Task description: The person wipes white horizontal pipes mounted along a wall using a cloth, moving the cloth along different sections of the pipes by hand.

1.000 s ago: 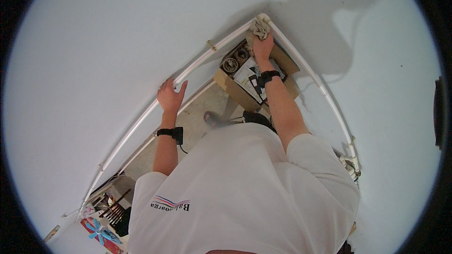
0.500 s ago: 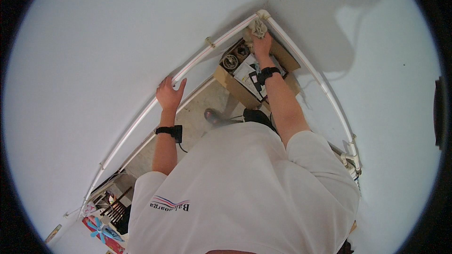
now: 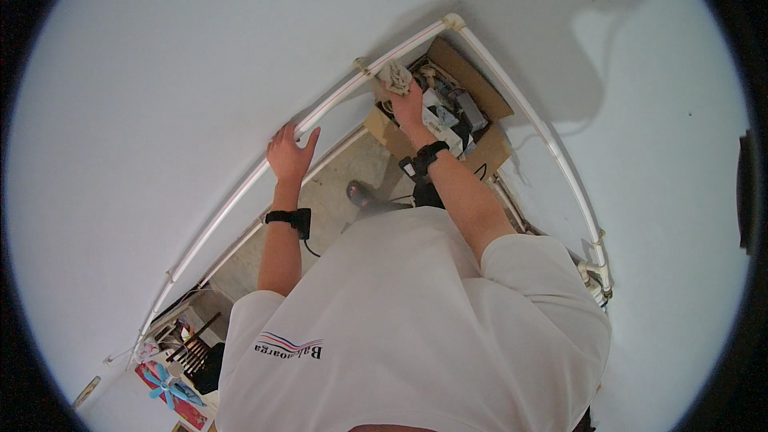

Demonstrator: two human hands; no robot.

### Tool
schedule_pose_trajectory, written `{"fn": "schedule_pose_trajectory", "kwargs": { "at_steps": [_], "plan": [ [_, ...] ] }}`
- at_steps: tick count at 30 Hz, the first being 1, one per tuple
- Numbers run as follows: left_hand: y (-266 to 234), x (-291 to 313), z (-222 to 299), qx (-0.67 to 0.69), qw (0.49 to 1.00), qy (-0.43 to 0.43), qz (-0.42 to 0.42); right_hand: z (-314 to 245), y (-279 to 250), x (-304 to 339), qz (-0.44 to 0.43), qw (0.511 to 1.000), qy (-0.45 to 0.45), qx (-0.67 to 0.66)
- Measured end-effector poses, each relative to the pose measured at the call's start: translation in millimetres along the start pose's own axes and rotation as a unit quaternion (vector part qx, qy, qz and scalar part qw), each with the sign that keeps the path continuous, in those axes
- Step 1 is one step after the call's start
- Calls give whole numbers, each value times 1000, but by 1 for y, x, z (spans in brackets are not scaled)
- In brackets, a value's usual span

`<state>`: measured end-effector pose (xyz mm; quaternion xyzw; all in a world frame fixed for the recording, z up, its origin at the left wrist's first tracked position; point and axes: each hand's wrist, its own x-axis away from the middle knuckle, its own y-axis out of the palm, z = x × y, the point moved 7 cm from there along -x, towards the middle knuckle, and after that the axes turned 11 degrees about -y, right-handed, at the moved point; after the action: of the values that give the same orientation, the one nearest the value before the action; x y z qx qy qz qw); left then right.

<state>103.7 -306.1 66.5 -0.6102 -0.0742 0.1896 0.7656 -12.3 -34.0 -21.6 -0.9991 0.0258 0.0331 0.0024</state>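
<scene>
A crumpled grey-beige rag [image 3: 395, 78] is bunched in my right hand [image 3: 406, 104], which has its fingers closed round it. Hand and rag are at the lower side of a white pipe [image 3: 332, 101], left of its corner elbow [image 3: 454, 22]; whether the rag touches the pipe I cannot tell. My left hand [image 3: 290, 158] rests over the same pipe further left, fingers laid across it and thumb spread away. Black straps with small devices circle both wrists.
Below my right arm stands an open cardboard box [image 3: 480, 88] filled with papers and odds and ends. The pipe runs along pale walls on both sides, held by clips [image 3: 364, 66]. Lower left, a blue fan-shaped item [image 3: 166, 386] lies among clutter. My shoe [image 3: 360, 192] shows on the floor.
My right hand, with the rag, has moved left and down along the pipe, away from the corner elbow. More of the box's contents now shows. My left hand has stayed in place.
</scene>
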Motion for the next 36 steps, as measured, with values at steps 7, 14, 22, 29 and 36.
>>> {"fn": "schedule_pose_trajectory", "kwargs": {
  "at_steps": [7, 14, 22, 29, 36],
  "plan": [
    [3, -3, 5, 1, 1000, 6, -3, -10, 6, 13, -11, 998, 0, -65],
    [-1, -4, 8, 15, 1000, -1, -4, 2, -38, -18, 18, 996, -23, 80],
    [3, -2, 0, -1, 1000, -13, -14, -9, -103, -72, 167, 986, 7, 22],
    [4, -5, 9, 7, 1000, -7, -23, 33, -120, -66, 124, 983, 135, -22],
    [-1, 0, 6, 14, 999, 23, 37, -94, -122, -84, 0, 960, -135, 247]
  ]
}}
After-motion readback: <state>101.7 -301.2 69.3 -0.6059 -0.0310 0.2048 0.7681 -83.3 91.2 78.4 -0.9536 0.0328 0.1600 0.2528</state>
